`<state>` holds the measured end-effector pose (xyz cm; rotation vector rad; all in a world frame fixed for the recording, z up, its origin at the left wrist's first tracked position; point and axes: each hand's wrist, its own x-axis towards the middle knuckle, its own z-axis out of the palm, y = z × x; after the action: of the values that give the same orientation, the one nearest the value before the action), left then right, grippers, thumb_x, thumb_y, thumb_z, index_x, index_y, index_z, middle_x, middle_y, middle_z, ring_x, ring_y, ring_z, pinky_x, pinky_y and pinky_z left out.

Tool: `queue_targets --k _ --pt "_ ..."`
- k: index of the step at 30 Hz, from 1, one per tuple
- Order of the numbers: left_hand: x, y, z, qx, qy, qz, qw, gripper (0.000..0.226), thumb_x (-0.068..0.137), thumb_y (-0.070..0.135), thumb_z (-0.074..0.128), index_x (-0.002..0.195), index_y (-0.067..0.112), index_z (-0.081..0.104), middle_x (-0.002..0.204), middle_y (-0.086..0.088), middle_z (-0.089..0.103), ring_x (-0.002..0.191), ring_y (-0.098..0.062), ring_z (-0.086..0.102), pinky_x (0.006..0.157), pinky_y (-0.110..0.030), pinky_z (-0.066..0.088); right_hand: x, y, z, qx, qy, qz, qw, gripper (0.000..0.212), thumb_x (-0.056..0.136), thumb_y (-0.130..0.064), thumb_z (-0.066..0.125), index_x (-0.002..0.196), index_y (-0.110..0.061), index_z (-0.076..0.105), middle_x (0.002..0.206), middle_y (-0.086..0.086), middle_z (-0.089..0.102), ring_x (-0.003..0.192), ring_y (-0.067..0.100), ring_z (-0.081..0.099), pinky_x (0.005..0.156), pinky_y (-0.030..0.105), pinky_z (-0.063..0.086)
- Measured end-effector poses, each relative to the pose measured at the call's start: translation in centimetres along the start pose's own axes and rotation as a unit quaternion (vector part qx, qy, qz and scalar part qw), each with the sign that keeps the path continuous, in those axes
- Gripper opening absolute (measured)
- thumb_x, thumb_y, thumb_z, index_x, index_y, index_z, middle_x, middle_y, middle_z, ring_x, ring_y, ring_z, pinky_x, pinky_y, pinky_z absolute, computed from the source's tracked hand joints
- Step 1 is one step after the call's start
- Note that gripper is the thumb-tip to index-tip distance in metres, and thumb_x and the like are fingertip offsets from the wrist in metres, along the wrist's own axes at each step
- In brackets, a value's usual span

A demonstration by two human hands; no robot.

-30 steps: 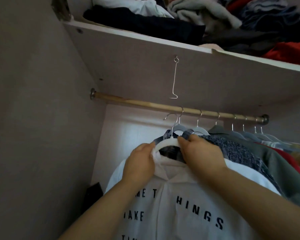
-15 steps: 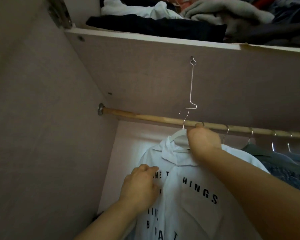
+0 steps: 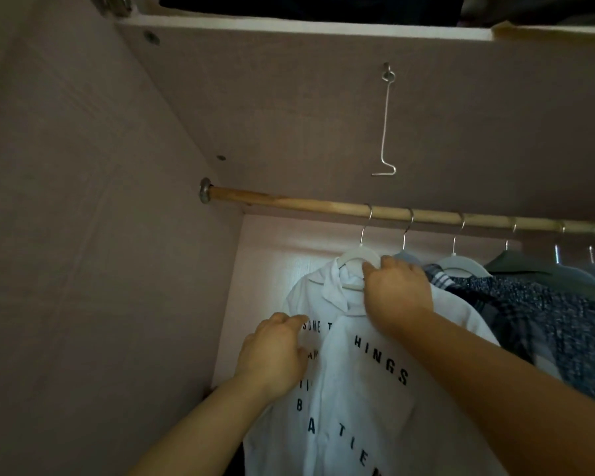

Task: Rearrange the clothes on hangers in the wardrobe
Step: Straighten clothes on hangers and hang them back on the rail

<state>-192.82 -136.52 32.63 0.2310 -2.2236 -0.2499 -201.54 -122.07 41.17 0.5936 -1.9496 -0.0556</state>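
**White printed shirt on the wardrobe rail, both hands on it**

White shirt (image 3: 375,389) with black block lettering hangs on a white hanger (image 3: 356,256). The hanger's metal hook sits over the wooden rail (image 3: 289,202). It is the leftmost garment in the row, and the stretch of rail between it and the metal flange (image 3: 205,190) on the side wall (image 3: 83,235) is bare wood.

The right hand (image 3: 395,290) is at the shirt's collar. Its grip is narrow, with the fingers curled round the right arm of the hanger just below the neck. The left hand (image 3: 275,355) lies lower, on the left front panel of the shirt and over part of the lettering. Its fingers are lightly bent against the cloth, and it cannot be told whether this grip pinches the fabric or only touches it.

Just to the right of the shirt hang further clothes, each on its own hook: a checked garment (image 3: 440,280) on a pale hanger (image 3: 457,264), a dark speckled garment (image 3: 547,314), and a grey-green one (image 3: 529,269) beyond. These pieces lie close together, the nearest touching the white shirt's right shoulder.

Above the rail, a bent wire hook (image 3: 386,132) hangs from an eye screwed into the underside of the shelf (image 3: 289,29). Its foot hangs clear of the rail. Dark folded cloth shows on top of the shelf at the upper edge.
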Motion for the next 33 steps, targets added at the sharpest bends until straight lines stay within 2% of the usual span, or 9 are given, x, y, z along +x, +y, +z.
queue_targets --k 2,4,6,12,19,23,26,29,33 --pt "-0.6 0.3 -0.2 -0.01 -0.005 -0.005 1.0 0.052 0.094 0.025 0.046 0.143 0.027 0.03 0.14 -0.001 0.038 0.126 -0.018 0.038 0.104 -0.032 0.034 -1.4 0.0 0.1 -0.008 0.005 -0.024 1.0 0.044 0.087 -0.019 0.047 0.131 -0.02 0.047 0.136 0.012 0.042 0.127 0.03 0.035 0.107 0.043 0.023" --pt "-1.2 0.5 -0.4 -0.014 -0.007 -0.008 1.0 0.052 0.093 0.025 0.047 0.143 0.026 0.031 0.139 -0.001 0.039 0.125 -0.018 0.039 0.104 -0.034 0.035 -3.0 -0.2 0.2 0.001 -0.003 -0.046 0.999 0.045 0.089 -0.021 0.045 0.134 -0.023 0.044 0.145 0.011 0.033 0.137 0.032 0.02 0.113 0.048 0.008" --pt "-1.9 0.8 -0.8 -0.018 -0.01 -0.011 1.0 0.052 0.093 0.025 0.047 0.143 0.026 0.031 0.139 -0.002 0.039 0.125 -0.019 0.04 0.104 -0.035 0.035 -5.0 -0.6 0.2 0.022 -0.024 -0.063 0.997 0.048 0.09 -0.021 0.044 0.138 -0.024 0.039 0.149 0.01 0.028 0.14 0.03 0.014 0.114 0.048 0.002" --pt "-5.4 1.5 -0.8 -0.031 -0.03 -0.027 0.999 0.054 0.092 0.027 0.048 0.143 0.027 0.03 0.139 -0.001 0.039 0.122 -0.019 0.042 0.099 -0.031 0.037 -12.1 -2.5 -0.7 0.109 -0.072 -0.055 0.99 0.045 0.09 -0.022 0.045 0.135 -0.026 0.04 0.135 0.003 0.043 0.125 0.024 0.036 0.107 0.039 0.021" --pt "-13.1 2.2 -0.3 -0.003 -0.091 -0.039 0.995 0.053 0.093 0.031 0.048 0.143 0.027 0.03 0.137 -0.004 0.042 0.121 -0.021 0.043 0.095 -0.032 0.041 -21.0 -4.0 -1.9 0.158 -0.161 -0.061 0.972 0.054 0.093 -0.029 0.044 0.144 -0.029 0.026 0.138 0.0 0.039 0.126 0.021 0.035 0.105 0.034 0.023" --pt "-19.2 2.8 -1.4 0.034 -0.145 -0.077 0.986 0.058 0.094 0.035 0.048 0.145 0.024 0.024 0.141 -0.006 0.037 0.124 -0.024 0.04 0.099 -0.04 0.04 -26.4 -4.7 -3.8 0.196 -0.188 -0.068 0.96 0.051 0.094 -0.032 0.04 0.143 -0.03 0.027 0.136 -0.001 0.041 0.124 0.019 0.038 0.102 0.031 0.027" --pt "-24.7 3.9 -2.7 0.043 -0.163 -0.114 0.979 0.055 0.093 0.034 0.049 0.143 0.022 0.028 0.138 -0.007 0.04 0.122 -0.026 0.042 0.098 -0.039 0.041 -31.0 -5.0 -5.7 0.227 -0.207 -0.08 0.948 0.051 0.094 -0.033 0.04 0.143 -0.03 0.028 0.133 -0.002 0.044 0.118 0.018 0.043 0.097 0.029 0.032" --pt "-31.0 5.6 -4.0 0.055 -0.186 -0.161 0.968 0.058 0.093 0.032 0.049 0.145 0.022 0.025 0.143 -0.008 0.037 0.128 -0.027 0.038 0.103 -0.04 0.037 -36.3 -4.9 -8.0 0.261 -0.23 -0.1 0.932 0.052 0.094 -0.034 0.043 0.143 -0.028 0.029 0.131 -0.001 0.046 0.115 0.02 0.045 0.095 0.029 0.034" --pt "-39.7 8.8 -5.7 0.086 -0.214 -0.209 0.95 0.051 0.091 0.03 0.049 0.14 0.022 0.036 0.138 -0.008 0.043 0.125 -0.028 0.042 0.101 -0.041 0.038 -43.9 -4.4 -11.6 0.301 -0.26 -0.125 0.909 0.052 0.094 -0.034 0.044 0.143 -0.027 0.03 0.132 0.001 0.045 0.117 0.021 0.044 0.095 0.03 0.035"
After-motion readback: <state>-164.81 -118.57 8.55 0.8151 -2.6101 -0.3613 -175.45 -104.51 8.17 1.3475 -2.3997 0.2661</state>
